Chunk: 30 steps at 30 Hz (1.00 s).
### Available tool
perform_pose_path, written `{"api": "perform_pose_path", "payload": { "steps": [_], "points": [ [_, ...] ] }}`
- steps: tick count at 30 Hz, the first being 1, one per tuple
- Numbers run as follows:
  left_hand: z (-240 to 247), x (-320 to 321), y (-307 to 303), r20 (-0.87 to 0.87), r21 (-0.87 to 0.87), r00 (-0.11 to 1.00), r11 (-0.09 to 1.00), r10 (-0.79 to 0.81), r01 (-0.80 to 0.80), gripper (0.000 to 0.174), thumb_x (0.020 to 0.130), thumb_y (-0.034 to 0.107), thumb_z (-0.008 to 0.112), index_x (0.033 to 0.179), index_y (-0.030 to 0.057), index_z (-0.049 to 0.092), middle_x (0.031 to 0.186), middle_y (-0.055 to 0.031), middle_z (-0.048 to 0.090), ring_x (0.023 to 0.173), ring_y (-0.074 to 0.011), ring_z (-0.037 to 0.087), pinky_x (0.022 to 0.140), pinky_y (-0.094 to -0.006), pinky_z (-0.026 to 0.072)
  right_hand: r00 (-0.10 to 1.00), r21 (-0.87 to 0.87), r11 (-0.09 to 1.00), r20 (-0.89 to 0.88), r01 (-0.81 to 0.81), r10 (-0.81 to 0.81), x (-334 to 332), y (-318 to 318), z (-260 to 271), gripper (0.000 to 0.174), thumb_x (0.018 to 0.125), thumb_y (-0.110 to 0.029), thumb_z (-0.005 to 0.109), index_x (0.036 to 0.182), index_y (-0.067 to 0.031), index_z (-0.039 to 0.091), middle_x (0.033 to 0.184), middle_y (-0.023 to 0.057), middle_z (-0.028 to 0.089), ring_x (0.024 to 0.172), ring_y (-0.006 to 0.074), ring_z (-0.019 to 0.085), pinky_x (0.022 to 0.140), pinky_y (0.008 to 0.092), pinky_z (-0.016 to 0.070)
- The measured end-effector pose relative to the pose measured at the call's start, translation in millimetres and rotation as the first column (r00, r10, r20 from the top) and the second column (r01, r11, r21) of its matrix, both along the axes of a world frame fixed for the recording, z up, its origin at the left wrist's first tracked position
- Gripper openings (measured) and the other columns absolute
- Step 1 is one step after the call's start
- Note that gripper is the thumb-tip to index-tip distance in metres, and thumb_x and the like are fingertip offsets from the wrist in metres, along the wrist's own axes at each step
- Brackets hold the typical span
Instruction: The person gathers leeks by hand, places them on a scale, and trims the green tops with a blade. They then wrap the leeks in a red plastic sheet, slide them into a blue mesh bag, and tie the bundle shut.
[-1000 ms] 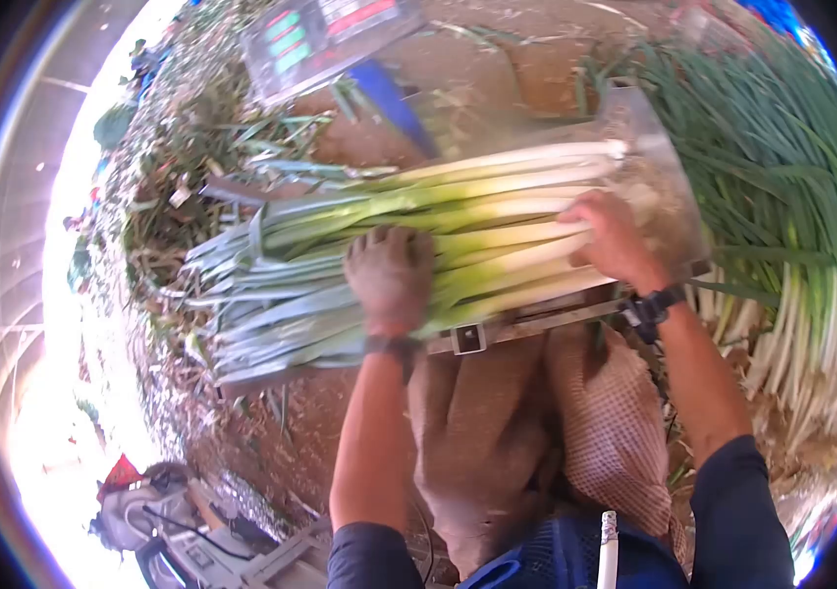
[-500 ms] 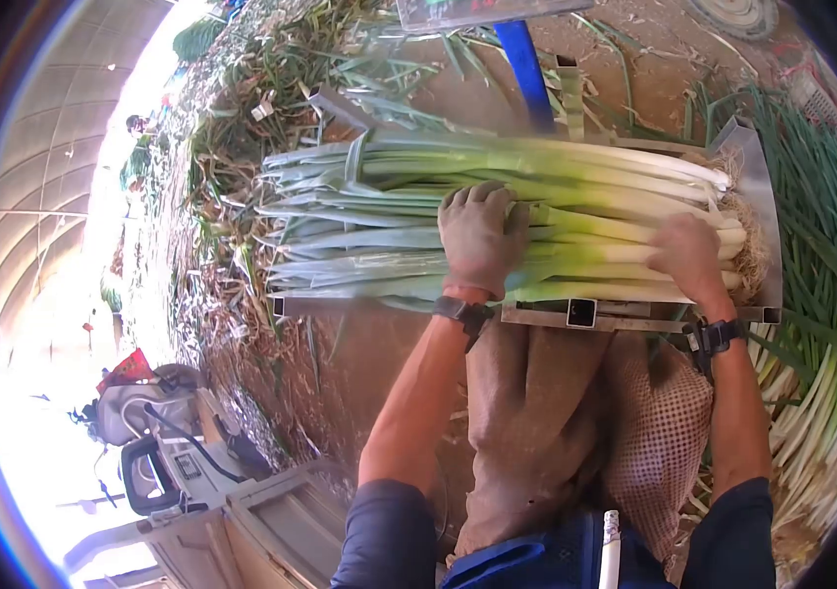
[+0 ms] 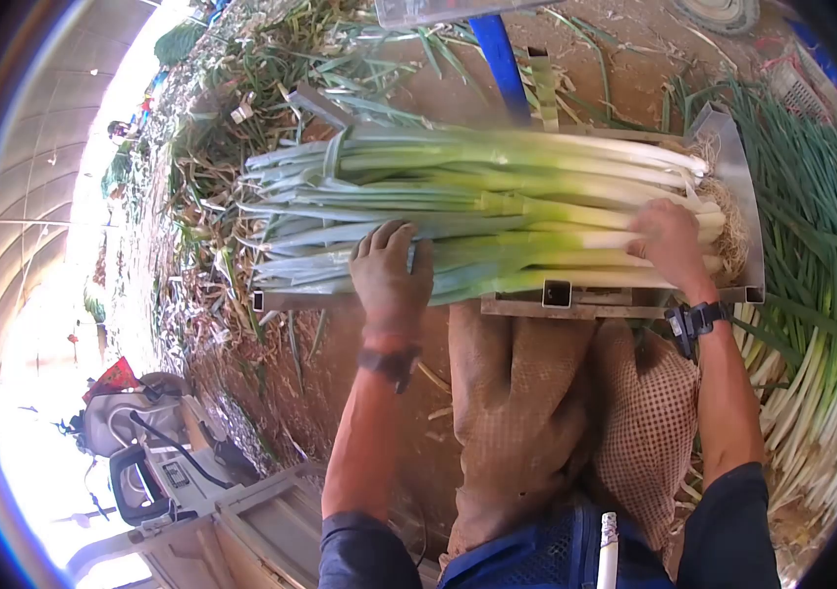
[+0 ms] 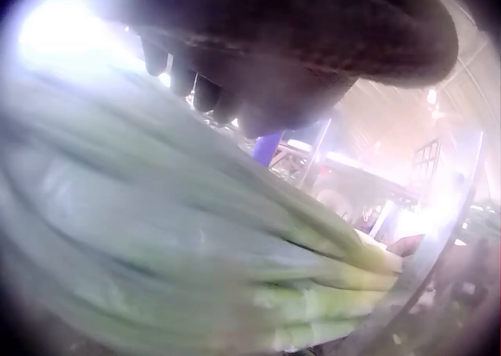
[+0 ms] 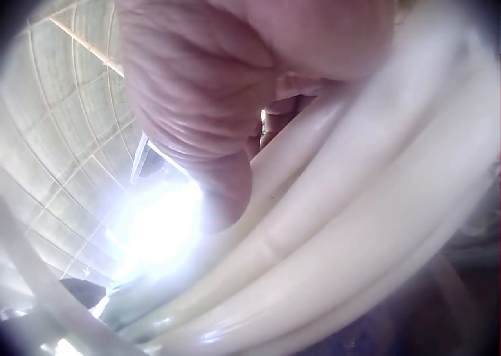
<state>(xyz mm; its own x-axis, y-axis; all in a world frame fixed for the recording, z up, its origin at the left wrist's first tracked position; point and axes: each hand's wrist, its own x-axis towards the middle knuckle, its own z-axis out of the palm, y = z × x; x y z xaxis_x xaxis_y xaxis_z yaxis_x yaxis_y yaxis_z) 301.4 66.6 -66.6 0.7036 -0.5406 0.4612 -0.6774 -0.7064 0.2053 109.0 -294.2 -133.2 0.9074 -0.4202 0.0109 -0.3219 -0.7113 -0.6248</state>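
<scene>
A thick layer of long green onions (image 3: pixel 497 201) lies crosswise on a metal rack (image 3: pixel 740 157), leaves to the left and white stalks with roots against the upright end plate. My gloved left hand (image 3: pixel 391 270) is over the leaves near the front edge. In the left wrist view, its fingers (image 4: pixel 182 75) reach out loosely above the leaves and hold nothing. My right hand (image 3: pixel 672 243) is at the white stalks near the roots. Its thumb (image 5: pixel 227 191) lies against white stalks (image 5: pixel 313 238), with bent fingertips showing beyond it in the right wrist view.
More green onions (image 3: pixel 811 245) are heaped at the right. Loose leaf trimmings (image 3: pixel 212 187) cover the ground at the left. A blue post (image 3: pixel 502 74) stands behind the rack. Brown coarse cloth (image 3: pixel 516 412) hangs in front; a vehicle (image 3: pixel 242 530) is at lower left.
The head view has shifted. My left hand moved onto the middle of the layer, then back left toward the near edge of the leaves. The right hand stays by the white ends.
</scene>
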Motion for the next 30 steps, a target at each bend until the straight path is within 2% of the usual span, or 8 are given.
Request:
{"api": "perform_pose_path", "payload": {
  "steps": [7,9,14,16,20,23,26,30],
  "points": [
    [-1.3,114.3,-30.0,0.039,0.238,0.998,0.971,-0.047,0.036,0.019,0.091,0.028,0.067,0.099,0.0118,0.075,0.104,-0.012,0.073,0.095,-0.034,0.068,0.085,-0.0456,0.0512,0.998,-0.085,0.996,0.044,-0.039,0.043,-6.4,-0.6,-1.0,0.036,0.062,-0.021,0.089,0.093,-0.0117,0.072,0.111,0.0043,0.064,0.115,0.0291,0.056,0.107,0.0422,0.0342],
    [9.9,147.5,-24.5,-0.086,0.379,0.959,0.899,0.271,-0.221,0.022,0.091,0.032,0.066,0.096,0.0125,0.075,0.099,-0.0124,0.073,0.088,-0.0361,0.069,0.078,-0.0475,0.0531,0.985,-0.094,0.995,0.166,-0.03,0.046,-11.6,7.6,11.0,0.038,0.061,-0.022,0.089,0.093,-0.0106,0.07,0.111,0.0066,0.064,0.115,0.0308,0.055,0.107,0.0427,0.0346],
    [2.3,250.8,37.8,-0.064,0.585,0.928,0.767,0.367,-0.263,0.033,0.089,0.04,0.062,0.097,0.0112,0.076,0.092,-0.0154,0.075,0.089,-0.0402,0.071,0.081,-0.0491,0.0545,0.996,-0.003,1.0,0.085,-0.017,0.017,0.8,3.3,23.6,0.044,0.059,-0.027,0.089,0.092,-0.0093,0.067,0.11,0.006,0.063,0.112,0.0316,0.054,0.105,0.0451,0.0343],
    [26.5,246.6,15.6,-0.095,0.635,0.84,0.682,0.535,-0.363,0.037,0.091,0.043,0.06,0.098,0.0107,0.077,0.101,-0.0168,0.075,0.091,-0.0374,0.071,0.083,-0.048,0.0554,0.997,0.03,1.0,0.073,-0.008,0.005,5.2,1.9,24.1,0.045,0.059,-0.027,0.089,0.092,-0.0092,0.065,0.11,0.0056,0.063,0.111,0.0313,0.054,0.105,0.0456,0.0343],
    [40.5,243.7,22.3,-0.478,0.152,0.773,0.905,0.418,-0.396,0.023,0.088,0.024,0.072,0.093,0.002,0.076,0.088,-0.0102,0.075,0.076,-0.0233,0.068,0.072,-0.0345,0.0537,1.0,0.057,0.998,0.027,0.003,-0.004,14.0,-5.2,30.5,0.045,0.055,-0.019,0.09,0.092,-0.0102,0.065,0.108,0.0043,0.064,0.11,0.0298,0.054,0.105,0.0442,0.0344],
    [41.6,205.0,2.9,-0.247,0.057,0.944,0.976,0.219,-0.211,0.015,0.089,0.018,0.071,0.089,0.0037,0.075,0.084,-0.0093,0.073,0.073,-0.0231,0.067,0.07,-0.0361,0.0532,0.998,0.07,0.997,-0.036,0.045,-0.043,18.6,-1.2,32.2,0.044,0.053,-0.015,0.09,0.089,-0.0105,0.065,0.105,0.0032,0.064,0.109,0.0284,0.054,0.105,0.0445,0.0347],
    [11.8,131.8,-38.1,-0.279,-0.017,0.945,0.985,-0.17,0.172,0.017,0.082,0.007,0.075,0.098,0.0128,0.073,0.096,-0.0034,0.072,0.087,-0.0244,0.067,0.08,-0.0376,0.053,0.997,0.037,0.998,-0.062,0.046,-0.043,21.2,-1.4,36.4,0.041,0.055,-0.016,0.09,0.087,-0.0103,0.065,0.103,0.0032,0.062,0.108,0.0283,0.054,0.104,0.0448,0.0354],
    [2.0,63.9,-104.2,-0.283,0.178,0.952,0.982,0.116,-0.066,0.032,0.086,0.035,0.072,0.104,0.0091,0.068,0.112,-0.0114,0.067,0.111,-0.0332,0.059,0.105,-0.0515,0.039,0.986,0.022,1.0,-0.168,0.005,-0.001,24.2,-2.2,45.5,0.036,0.06,-0.019,0.088,0.087,-0.0102,0.066,0.103,0.0042,0.062,0.109,0.0293,0.054,0.103,0.0462,0.0363]
  ]
}}
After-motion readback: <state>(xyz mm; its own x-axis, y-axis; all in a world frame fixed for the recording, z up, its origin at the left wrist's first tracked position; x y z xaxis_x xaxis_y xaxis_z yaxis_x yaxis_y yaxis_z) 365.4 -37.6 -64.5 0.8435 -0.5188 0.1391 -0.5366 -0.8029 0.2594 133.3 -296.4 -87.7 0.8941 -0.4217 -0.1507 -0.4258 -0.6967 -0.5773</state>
